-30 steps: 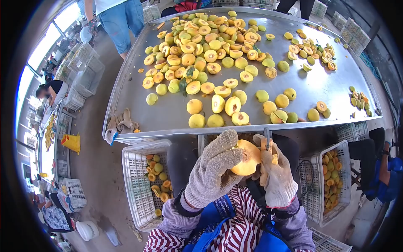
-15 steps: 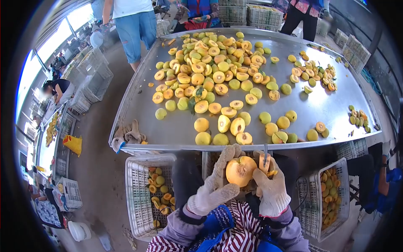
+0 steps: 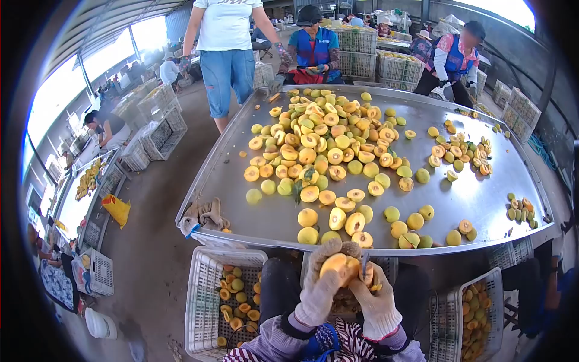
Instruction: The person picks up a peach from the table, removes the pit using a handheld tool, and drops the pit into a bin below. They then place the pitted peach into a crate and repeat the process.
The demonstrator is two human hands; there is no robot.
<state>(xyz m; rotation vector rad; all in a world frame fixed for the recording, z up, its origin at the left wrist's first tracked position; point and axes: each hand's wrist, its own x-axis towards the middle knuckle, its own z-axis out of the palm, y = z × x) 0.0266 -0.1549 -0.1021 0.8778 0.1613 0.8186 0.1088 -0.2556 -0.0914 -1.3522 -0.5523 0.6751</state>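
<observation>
The peach (image 3: 338, 266) sits just below the table (image 3: 241, 181) edge, cupped tight in the gloved left hand (image 3: 318, 292), seemingly to steady it against the small knife (image 3: 365, 266) gripped in the closed right hand (image 3: 376, 303), beside a crate (image 3: 201, 301).

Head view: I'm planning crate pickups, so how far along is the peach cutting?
Done: cut yellow peach halves lie in the white plastic crate and on the steel table. In hand: the gloved left hand grips a yellow peach, the gloved right hand a small knife. Left: many whole yellow-green peaches on the table.
</observation>
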